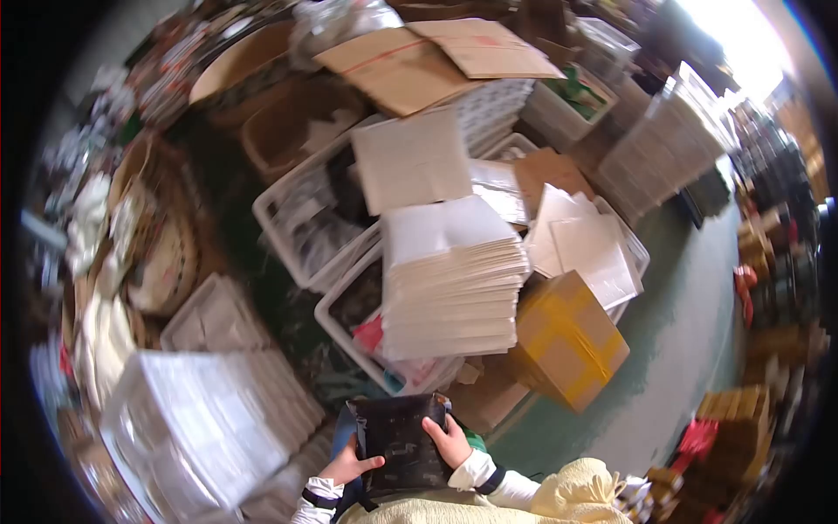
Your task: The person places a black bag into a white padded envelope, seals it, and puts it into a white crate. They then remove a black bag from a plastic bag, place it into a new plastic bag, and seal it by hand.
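Note:
A dark, shiny, rectangular packet is held close to my body at the bottom of the head view; its exact kind I cannot make out. My left hand grips its left edge, the thumb lying across the front. On the opposite side, my right hand is closed on the upper right edge, thumb on top. The fingers behind the packet are hidden. Just beyond it rises a tall stack of white sheets, resting over a white plastic bin with pink and clear wrapping inside.
A taped cardboard box sits to the right of the stack. Nested clear plastic bins lie at lower left. Flattened cardboard tops a pile at the back. More stacked clear containers stand at back right, beside the green floor.

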### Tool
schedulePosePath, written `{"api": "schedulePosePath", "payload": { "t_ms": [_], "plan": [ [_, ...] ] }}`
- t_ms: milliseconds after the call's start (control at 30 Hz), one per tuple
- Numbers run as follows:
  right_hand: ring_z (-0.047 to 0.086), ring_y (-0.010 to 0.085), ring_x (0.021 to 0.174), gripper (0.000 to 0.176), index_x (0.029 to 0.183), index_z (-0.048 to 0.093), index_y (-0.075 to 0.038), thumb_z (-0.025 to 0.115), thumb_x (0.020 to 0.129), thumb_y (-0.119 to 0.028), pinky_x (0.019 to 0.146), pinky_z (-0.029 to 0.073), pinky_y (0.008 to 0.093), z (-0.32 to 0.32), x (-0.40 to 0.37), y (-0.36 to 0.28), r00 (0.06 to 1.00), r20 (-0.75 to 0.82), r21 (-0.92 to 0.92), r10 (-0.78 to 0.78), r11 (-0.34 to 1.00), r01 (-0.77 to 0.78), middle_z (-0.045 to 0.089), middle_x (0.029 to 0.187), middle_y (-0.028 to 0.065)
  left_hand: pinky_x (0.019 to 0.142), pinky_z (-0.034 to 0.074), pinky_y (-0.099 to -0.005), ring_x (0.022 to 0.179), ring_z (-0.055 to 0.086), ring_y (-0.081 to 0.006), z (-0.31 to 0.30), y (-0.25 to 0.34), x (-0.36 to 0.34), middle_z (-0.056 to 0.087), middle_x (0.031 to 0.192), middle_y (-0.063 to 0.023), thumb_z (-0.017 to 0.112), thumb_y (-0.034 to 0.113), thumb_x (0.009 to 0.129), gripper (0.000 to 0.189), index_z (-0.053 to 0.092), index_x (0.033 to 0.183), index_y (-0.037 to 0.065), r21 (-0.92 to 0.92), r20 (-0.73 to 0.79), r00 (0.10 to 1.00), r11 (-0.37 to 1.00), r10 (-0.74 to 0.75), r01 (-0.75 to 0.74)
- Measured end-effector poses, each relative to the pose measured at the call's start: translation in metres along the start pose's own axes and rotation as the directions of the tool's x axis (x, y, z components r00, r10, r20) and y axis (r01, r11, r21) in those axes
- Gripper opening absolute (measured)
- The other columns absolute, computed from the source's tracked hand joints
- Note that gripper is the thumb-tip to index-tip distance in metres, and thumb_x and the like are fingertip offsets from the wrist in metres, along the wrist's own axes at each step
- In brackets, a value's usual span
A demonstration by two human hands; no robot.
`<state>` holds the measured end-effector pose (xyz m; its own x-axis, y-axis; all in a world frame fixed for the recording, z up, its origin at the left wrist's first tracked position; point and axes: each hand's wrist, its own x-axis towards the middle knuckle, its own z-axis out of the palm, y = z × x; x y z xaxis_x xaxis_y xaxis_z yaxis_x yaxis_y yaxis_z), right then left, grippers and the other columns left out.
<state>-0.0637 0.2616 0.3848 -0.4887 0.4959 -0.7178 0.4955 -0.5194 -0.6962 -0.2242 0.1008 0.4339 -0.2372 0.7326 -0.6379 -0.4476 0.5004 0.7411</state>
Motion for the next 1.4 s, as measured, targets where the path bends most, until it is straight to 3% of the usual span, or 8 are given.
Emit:
{"api": "schedulePosePath", "payload": {
  "t_ms": [467, 667, 700, 933, 1133, 1300, 1333, 1400],
  "plan": [
    [0.063, 0.0373, 0.086, 0.070, 0.108, 0.054, 0.001, 0.060, 0.075, -0.060, 0.077, 0.047, 0.0366, 0.013, -0.046, 0.057, 0.984, 0.176, -0.536, -0.036, 0.835, 0.126, 0.064, 0.085, 0.0244, 0.095, 0.039, -0.0285, 0.111, 0.049, -0.0170, 0.039, -0.155, -0.069, 0.053, 0.121, -0.0094, 0.076, 0.033, 0.075, 0.074, 0.038, 0.128, -0.002, -0.393, -0.322, 0.936, 0.919, -0.139, 0.001],
    [0.059, 0.0400, 0.098, 0.086, 0.117, 0.050, 0.006, 0.051, 0.076, -0.069, 0.086, 0.045, 0.0390, 0.018, 0.011, 0.176, 0.898, 0.324, -0.724, 0.296, 0.689, 0.034, 0.062, 0.097, 0.0283, 0.087, 0.045, -0.0298, 0.101, 0.058, -0.0196, 0.039, -0.259, -0.067, 0.061, 0.109, -0.0122, 0.080, 0.040, 0.067, 0.074, 0.049, 0.119, -0.002, -0.409, -0.500, 0.782, 0.897, -0.372, 0.166],
    [0.059, 0.0245, 0.099, 0.064, 0.116, 0.052, 0.003, 0.056, 0.084, -0.052, 0.087, 0.044, 0.0328, 0.017, 0.030, 0.201, 0.851, 0.364, -0.731, 0.378, 0.682, 0.010, 0.064, 0.103, 0.0157, 0.086, 0.045, -0.0305, 0.099, 0.059, -0.0209, 0.039, -0.281, -0.060, 0.062, 0.107, -0.0130, 0.080, 0.041, 0.065, 0.075, 0.050, 0.118, -0.003, -0.384, -0.560, 0.746, 0.911, -0.360, 0.151],
    [0.061, 0.0372, 0.058, 0.077, 0.102, 0.054, 0.011, 0.051, 0.081, -0.063, 0.056, 0.049, 0.0388, 0.057, 0.165, 0.296, 0.755, 0.645, -0.641, 0.116, 0.621, 0.452, 0.058, 0.061, 0.0234, 0.095, 0.042, -0.0406, 0.118, 0.046, -0.0328, 0.013, -0.449, 0.030, 0.045, 0.131, -0.0194, 0.074, 0.031, 0.074, 0.080, 0.034, 0.135, -0.001, -0.367, -0.617, 0.652, 0.894, -0.442, 0.259],
    [0.052, 0.0358, 0.041, 0.071, 0.083, 0.052, 0.012, 0.058, 0.077, -0.059, 0.043, 0.043, 0.0394, 0.068, 0.233, 0.309, 0.592, 0.806, -0.584, 0.029, 0.208, 0.785, 0.047, 0.045, 0.0181, 0.089, 0.044, -0.0356, 0.109, 0.051, -0.0252, 0.014, -0.514, 0.092, 0.051, 0.123, -0.0133, 0.073, 0.044, 0.074, 0.083, 0.038, 0.132, -0.002, -0.468, -0.761, 0.617, 0.827, -0.198, -0.312],
    [0.052, 0.0331, 0.045, 0.045, 0.074, 0.054, -0.001, 0.058, 0.084, -0.044, 0.043, 0.042, 0.0374, 0.024, 0.247, 0.327, 0.391, 0.900, -0.374, -0.195, 0.115, 0.920, 0.049, 0.051, 0.0169, 0.091, 0.040, -0.0368, 0.111, 0.049, -0.0262, 0.036, -0.522, 0.104, 0.048, 0.126, -0.0158, 0.073, 0.046, 0.073, 0.084, 0.037, 0.132, -0.003, -0.263, -0.814, 0.581, 0.898, -0.010, -0.354],
    [0.055, 0.0287, 0.048, 0.033, 0.075, 0.055, -0.004, 0.057, 0.087, -0.034, 0.045, 0.041, 0.0351, 0.005, 0.262, 0.335, 0.394, 0.863, -0.335, -0.317, 0.226, 0.915, 0.053, 0.057, 0.0162, 0.094, 0.038, -0.0383, 0.114, 0.047, -0.0276, 0.039, -0.516, 0.106, 0.046, 0.129, -0.0176, 0.074, 0.046, 0.072, 0.086, 0.037, 0.132, -0.003, -0.208, -0.836, 0.548, 0.907, 0.030, -0.366],
    [0.055, 0.0220, 0.051, 0.029, 0.078, 0.060, -0.001, 0.059, 0.086, -0.029, 0.048, 0.040, 0.0318, -0.038, 0.290, 0.338, 0.762, 0.447, -0.599, -0.468, 0.476, 0.644, 0.060, 0.062, 0.0118, 0.087, 0.043, -0.0319, 0.102, 0.056, -0.0209, 0.064, -0.532, 0.107, 0.057, 0.116, -0.0127, 0.071, 0.044, 0.075, 0.073, 0.045, 0.123, -0.004, -0.075, -0.928, 0.361, 0.901, 0.094, -0.428]
  ]
}}
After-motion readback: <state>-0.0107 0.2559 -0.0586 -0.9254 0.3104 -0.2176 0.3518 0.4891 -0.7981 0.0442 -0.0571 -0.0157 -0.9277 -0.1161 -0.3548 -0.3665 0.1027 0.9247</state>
